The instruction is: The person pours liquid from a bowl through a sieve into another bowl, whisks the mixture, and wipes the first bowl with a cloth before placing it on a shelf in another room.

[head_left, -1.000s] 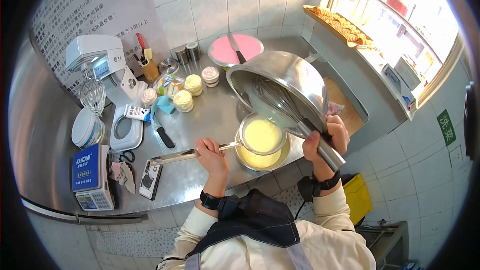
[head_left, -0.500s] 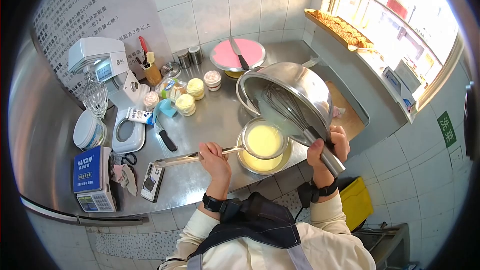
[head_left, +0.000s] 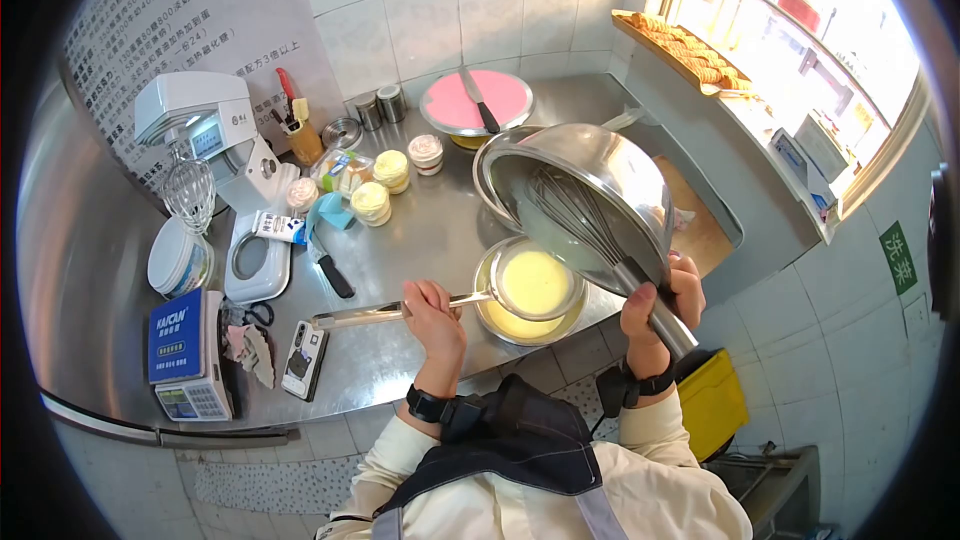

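Observation:
My left hand [head_left: 434, 322] is closed around the long handle of a round strainer [head_left: 534, 283], which rests over a metal bowl [head_left: 518, 331] with pale yellow liquid in it. Yellow liquid also fills the strainer. My right hand [head_left: 662, 305] grips a large steel bowl [head_left: 620, 175] by its rim, together with the handle of a whisk [head_left: 585, 215] lying inside. That bowl is tilted, its mouth facing left and down toward the strainer. Behind it, partly hidden, another metal bowl [head_left: 482, 185] stands on the counter.
Frosted cups [head_left: 371, 204], a spatula [head_left: 331, 273], a phone [head_left: 304, 361], a scale [head_left: 188, 355] and a stand mixer [head_left: 213, 135] are on the left. A pink turntable [head_left: 477, 100] stands behind; a cutting board [head_left: 697, 215] lies right. A pastry tray [head_left: 683, 54] sits on the sill.
The tilted bowl and whisk have shifted slightly right and tipped a little more, with my right hand. My left hand and the strainer have moved slightly right.

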`<state>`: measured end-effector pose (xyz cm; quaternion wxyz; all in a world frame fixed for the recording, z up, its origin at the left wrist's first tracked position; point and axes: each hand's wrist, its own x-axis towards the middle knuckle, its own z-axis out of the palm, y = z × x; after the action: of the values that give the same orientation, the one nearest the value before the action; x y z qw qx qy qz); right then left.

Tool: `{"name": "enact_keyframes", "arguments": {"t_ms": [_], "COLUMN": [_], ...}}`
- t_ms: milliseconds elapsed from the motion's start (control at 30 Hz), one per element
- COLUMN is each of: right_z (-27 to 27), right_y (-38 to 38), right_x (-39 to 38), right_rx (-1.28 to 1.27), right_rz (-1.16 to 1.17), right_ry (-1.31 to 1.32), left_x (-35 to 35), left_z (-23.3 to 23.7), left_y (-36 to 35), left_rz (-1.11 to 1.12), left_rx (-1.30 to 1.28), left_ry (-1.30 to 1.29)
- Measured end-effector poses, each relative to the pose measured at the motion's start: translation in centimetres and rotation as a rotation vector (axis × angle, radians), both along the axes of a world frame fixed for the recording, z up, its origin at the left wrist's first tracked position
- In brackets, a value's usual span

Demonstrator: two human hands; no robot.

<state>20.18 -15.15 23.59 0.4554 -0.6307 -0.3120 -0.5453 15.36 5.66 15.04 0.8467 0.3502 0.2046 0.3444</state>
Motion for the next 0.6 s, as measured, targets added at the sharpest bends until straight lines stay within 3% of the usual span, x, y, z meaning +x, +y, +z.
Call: {"name": "enact_keyframes", "arguments": {"t_ms": [333,600], "right_z": [-0.5,-0.5], "right_y": [-1.0,-2.7], "right_x": [1.2,2.7], "right_rx": [0.023,-0.002], "right_rz": [0.082,0.18], "right_ry": [0.1,0.013], "left_x": [0.0,-0.2], "left_z": [-0.3,-0.7], "left_y": [-1.4,-3.4], "left_rz": [0.045,0.111], "left_rx": [0.009,0.015], "left_ry": [0.02,-0.002]}}
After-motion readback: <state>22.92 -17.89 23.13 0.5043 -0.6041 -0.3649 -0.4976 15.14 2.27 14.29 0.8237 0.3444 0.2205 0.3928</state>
